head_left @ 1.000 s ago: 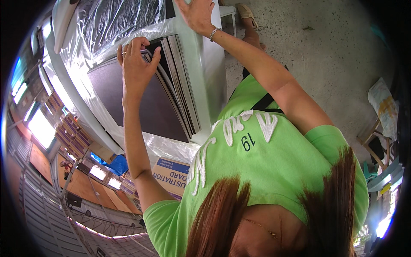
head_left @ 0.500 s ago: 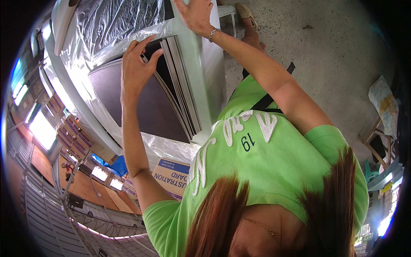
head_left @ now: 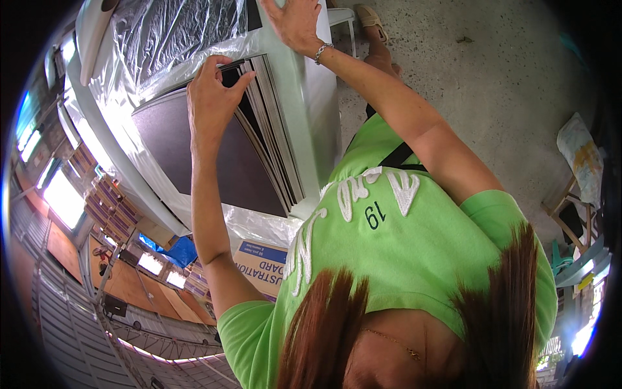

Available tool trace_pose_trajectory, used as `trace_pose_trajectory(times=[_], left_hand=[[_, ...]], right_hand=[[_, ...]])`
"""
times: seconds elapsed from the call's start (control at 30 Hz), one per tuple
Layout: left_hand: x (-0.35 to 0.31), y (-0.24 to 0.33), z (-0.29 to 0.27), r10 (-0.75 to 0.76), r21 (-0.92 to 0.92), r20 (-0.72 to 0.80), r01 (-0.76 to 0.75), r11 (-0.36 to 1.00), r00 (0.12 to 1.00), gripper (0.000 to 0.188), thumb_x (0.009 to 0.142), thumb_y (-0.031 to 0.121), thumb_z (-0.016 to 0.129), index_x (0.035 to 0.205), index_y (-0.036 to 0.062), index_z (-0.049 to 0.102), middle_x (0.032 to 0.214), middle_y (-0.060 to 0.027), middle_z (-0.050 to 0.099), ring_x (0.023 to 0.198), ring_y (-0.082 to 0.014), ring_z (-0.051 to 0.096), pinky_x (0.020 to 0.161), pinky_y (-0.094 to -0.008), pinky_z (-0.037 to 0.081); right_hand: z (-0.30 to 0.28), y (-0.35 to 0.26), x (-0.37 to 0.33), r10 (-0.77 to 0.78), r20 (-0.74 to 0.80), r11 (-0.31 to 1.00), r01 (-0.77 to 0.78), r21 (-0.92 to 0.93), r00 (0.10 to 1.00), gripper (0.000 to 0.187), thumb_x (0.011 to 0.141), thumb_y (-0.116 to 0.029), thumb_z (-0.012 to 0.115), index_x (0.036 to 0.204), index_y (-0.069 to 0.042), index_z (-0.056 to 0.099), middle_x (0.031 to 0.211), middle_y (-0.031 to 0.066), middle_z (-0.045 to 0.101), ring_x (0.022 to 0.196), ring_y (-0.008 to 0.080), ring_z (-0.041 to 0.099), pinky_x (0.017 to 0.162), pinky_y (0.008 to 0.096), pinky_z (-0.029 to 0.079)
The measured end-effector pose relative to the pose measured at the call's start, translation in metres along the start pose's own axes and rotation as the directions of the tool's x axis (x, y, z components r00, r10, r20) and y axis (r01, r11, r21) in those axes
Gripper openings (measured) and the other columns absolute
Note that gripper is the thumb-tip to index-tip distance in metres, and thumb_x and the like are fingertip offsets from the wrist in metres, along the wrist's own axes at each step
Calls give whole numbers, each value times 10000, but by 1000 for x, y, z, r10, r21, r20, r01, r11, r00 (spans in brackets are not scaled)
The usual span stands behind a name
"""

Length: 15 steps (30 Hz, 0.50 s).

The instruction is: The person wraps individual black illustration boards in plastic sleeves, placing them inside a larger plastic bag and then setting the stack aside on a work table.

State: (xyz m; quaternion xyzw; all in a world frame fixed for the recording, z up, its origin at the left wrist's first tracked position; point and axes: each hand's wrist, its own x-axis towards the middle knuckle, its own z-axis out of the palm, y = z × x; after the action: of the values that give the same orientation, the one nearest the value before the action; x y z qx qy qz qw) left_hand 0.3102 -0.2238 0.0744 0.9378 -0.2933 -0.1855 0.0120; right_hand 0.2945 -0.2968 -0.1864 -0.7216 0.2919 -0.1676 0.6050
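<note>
A stack of dark boards (head_left: 194, 142) with pale cut edges lies fanned on a light grey table (head_left: 317, 129). Over its far corner is my left hand (head_left: 214, 91), fingers curved and thumb held apart, with the board edges showing in the gap. Whether the fingertips touch the boards I cannot tell. My right hand (head_left: 297, 26), a chain bracelet at its wrist, is by the table's far right edge; its fingers are spread and partly cut off by the frame. Clear plastic wrap (head_left: 175, 39) covers another dark stack beyond the boards.
A cardboard box (head_left: 259, 266) with a blue band stands below the table's near end. Several stacked boxes (head_left: 113, 207) and a blue plastic sheet (head_left: 175, 249) are at the left. Another person's sandalled foot (head_left: 372, 24) is on the concrete floor (head_left: 453, 84). A cloth-draped wooden chair (head_left: 576, 201) stands right.
My left hand has shifted slightly right, and its fingers have curled more toward the board edges. My right hand stays nearly still.
</note>
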Motion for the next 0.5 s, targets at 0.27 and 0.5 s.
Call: trace_pose_trajectory(times=[0.27,0.5], left_hand=[[1,-2,0,-2,-2,-6,2,1000,1000,385,755,298,791,1011,57,636,709,-26,485,656,-153,474,622,-314,425],[-1,-3,-4,26,-74,-11,-27,997,1000,338,765,276,783,997,65,656,737,-24,503,670,-149,472,629,-308,427]], right_hand=[[11,13,2,-84,-50,996,83,-13,995,738,965,-435,500,1519,-41,212,1590,187,136,1472,329,37,1144,518,-126],[18,22,1,-106,38,981,110,-160,994,675,975,-428,481,1508,-68,274,1579,174,190,1466,328,90,1152,527,-91]])
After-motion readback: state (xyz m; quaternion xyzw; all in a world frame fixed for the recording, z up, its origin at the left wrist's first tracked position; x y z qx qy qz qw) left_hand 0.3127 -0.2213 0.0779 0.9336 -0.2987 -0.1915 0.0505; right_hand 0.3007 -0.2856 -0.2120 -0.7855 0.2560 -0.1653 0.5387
